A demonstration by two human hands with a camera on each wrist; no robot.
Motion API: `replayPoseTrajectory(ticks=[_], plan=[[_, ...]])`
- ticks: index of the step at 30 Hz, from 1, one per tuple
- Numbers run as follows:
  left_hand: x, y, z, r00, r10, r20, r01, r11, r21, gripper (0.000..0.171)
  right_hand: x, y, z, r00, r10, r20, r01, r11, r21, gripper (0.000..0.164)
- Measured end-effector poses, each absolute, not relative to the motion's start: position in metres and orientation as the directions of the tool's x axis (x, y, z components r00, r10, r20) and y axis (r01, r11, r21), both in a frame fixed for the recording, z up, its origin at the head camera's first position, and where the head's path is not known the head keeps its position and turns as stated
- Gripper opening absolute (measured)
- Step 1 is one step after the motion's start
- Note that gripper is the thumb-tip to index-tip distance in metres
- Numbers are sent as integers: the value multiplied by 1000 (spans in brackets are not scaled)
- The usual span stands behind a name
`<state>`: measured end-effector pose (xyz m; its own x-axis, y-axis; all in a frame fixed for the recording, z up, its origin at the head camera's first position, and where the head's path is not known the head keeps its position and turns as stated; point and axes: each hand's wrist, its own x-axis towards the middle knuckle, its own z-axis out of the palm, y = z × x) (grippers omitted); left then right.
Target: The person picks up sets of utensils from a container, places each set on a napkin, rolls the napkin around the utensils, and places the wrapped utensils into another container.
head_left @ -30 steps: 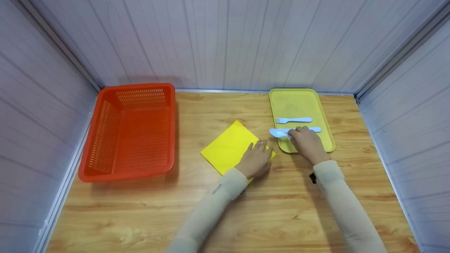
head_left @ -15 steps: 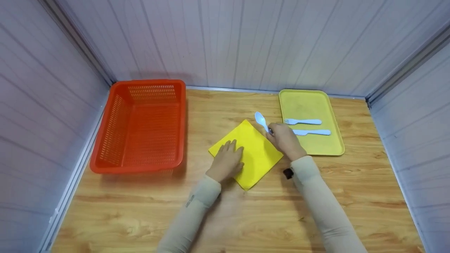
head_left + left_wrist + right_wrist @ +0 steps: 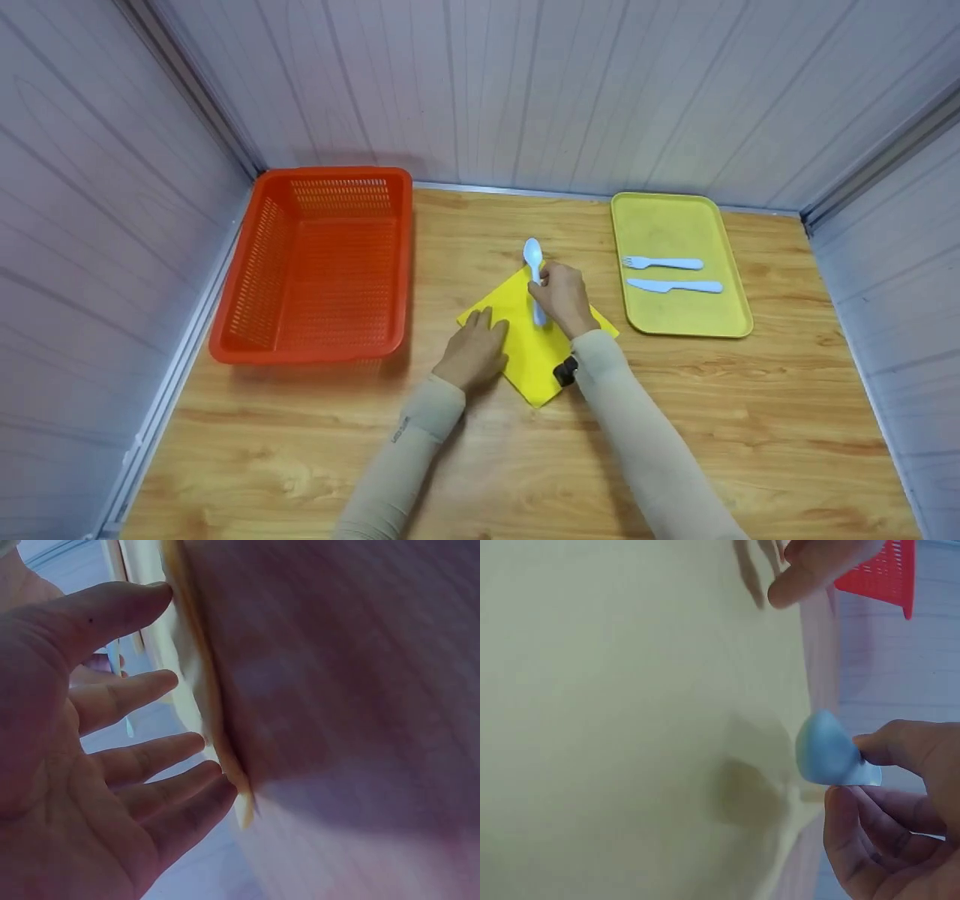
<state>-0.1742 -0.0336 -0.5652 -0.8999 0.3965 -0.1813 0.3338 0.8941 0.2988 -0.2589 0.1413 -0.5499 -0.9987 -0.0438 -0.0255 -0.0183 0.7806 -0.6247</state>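
Note:
A light blue plastic spoon (image 3: 532, 253) lies lengthwise over a folded yellow napkin (image 3: 531, 367), bowl toward the back wall. My right hand (image 3: 566, 296) pinches its handle between thumb and fingers. In the right wrist view the handle's rounded end (image 3: 823, 748) hangs close over the napkin and casts a shadow on it. At the napkin's left edge, my left hand (image 3: 472, 349) lies with relaxed, spread fingers. The left wrist view shows its fingertips right at the napkin's edge (image 3: 196, 675), gripping nothing.
A yellow tray (image 3: 679, 225) at the back right bears a light blue fork (image 3: 671, 264) and knife (image 3: 682, 286). On the left stands a red-orange perforated basket (image 3: 307, 355). Pale panel walls (image 3: 495, 90) enclose the wooden tabletop (image 3: 787, 442) on three sides.
My right hand has carried the spoon from the tray leftward over the napkin and turned its bowl toward the back. My left hand has shifted from the napkin's right part to its left edge.

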Motion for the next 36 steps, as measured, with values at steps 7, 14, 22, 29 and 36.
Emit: replayPoseTrajectory(ticks=[7, 14, 22, 29, 36], plan=[[-175, -34, -569, -894, 396, -207, 329, 897, 295, 52, -261, 129, -560, -995, -14, -99, 52, 766, -640, 12], [-176, -34, -569, -893, 381, -238, 297, 898, 324, 54, -262, 128, -567, -992, -7, -125, 74, 773, -631, 14], [-174, -33, -571, -892, 378, -248, 299, 905, 303, 56, -265, 124, -570, -991, -11, -137, 76, 784, -616, 17], [-173, -32, -571, -892, 371, -258, 285, 905, 316, 56, -268, 122, -570, -988, 1, -157, 100, 776, -623, 17], [-174, -33, -571, -892, 356, -277, 265, 910, 318, 57, -270, 121, -569, -983, 3, -184, 122, 761, -637, 16]])
